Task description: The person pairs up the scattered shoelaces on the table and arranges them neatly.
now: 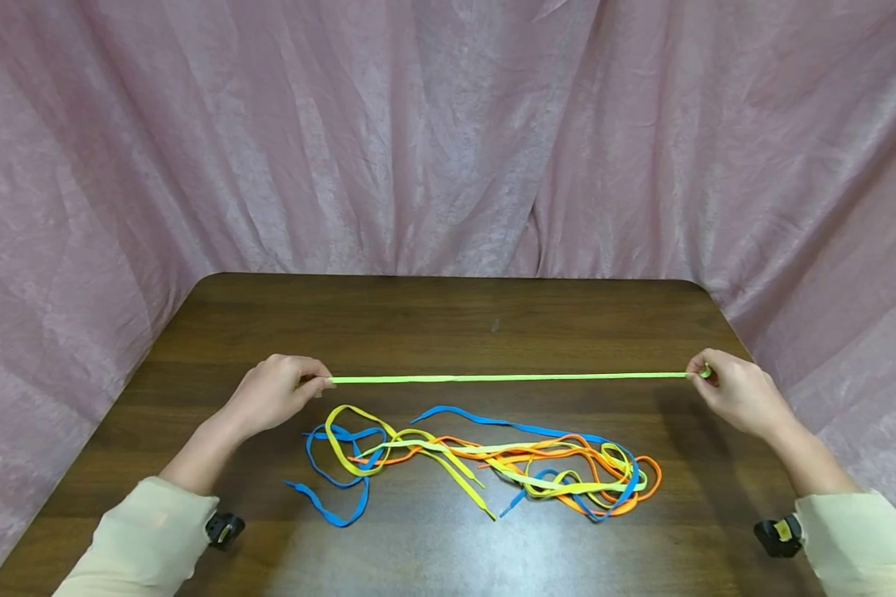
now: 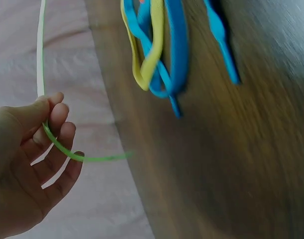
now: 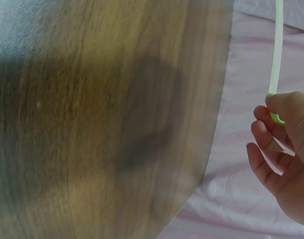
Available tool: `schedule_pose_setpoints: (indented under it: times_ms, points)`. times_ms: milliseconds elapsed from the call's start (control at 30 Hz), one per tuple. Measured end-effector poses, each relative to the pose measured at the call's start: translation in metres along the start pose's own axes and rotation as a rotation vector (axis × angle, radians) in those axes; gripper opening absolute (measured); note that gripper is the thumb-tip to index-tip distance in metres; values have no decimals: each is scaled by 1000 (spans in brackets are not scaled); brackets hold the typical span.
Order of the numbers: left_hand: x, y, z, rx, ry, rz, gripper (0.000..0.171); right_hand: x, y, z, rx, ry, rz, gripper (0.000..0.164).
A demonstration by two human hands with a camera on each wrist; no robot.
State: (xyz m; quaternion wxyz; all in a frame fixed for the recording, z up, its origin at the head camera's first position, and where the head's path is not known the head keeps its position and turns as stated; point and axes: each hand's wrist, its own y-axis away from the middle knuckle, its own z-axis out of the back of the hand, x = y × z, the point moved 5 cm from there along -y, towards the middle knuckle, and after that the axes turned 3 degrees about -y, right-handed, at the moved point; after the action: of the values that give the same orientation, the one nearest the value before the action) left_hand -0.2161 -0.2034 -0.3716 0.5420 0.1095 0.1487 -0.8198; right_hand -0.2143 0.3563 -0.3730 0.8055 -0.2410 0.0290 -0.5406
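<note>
A bright green shoelace [image 1: 508,378] runs straight and taut between my two hands, above the table. My left hand [image 1: 278,391] pinches it between thumb and forefinger; in the left wrist view a loose green tail [image 2: 104,159] curves down past the other fingers. At the other end my right hand [image 1: 742,394] pinches the lace, with a short bit of it showing by the fingertips. Nearer to me than the taut lace lies a tangle of laces: blue [image 1: 354,518], yellow [image 1: 459,474], orange [image 1: 657,477] and pale green [image 1: 526,479].
The dark wooden table [image 1: 418,323] has rounded far corners. Pink curtains [image 1: 448,149] hang behind it and along both sides. A small black device [image 1: 224,529] sits at the left wrist, and another device [image 1: 778,537] at the right wrist.
</note>
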Motion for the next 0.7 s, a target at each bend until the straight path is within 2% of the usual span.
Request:
schedule_pose_setpoints:
  times_ms: [367,700]
  points:
    - [49,9,5,-9,-21,108,11,-6,3,-1,1,29,14,18]
    - [74,9,5,-18,-56,156,12,-7,4,-5,15,37,42,18]
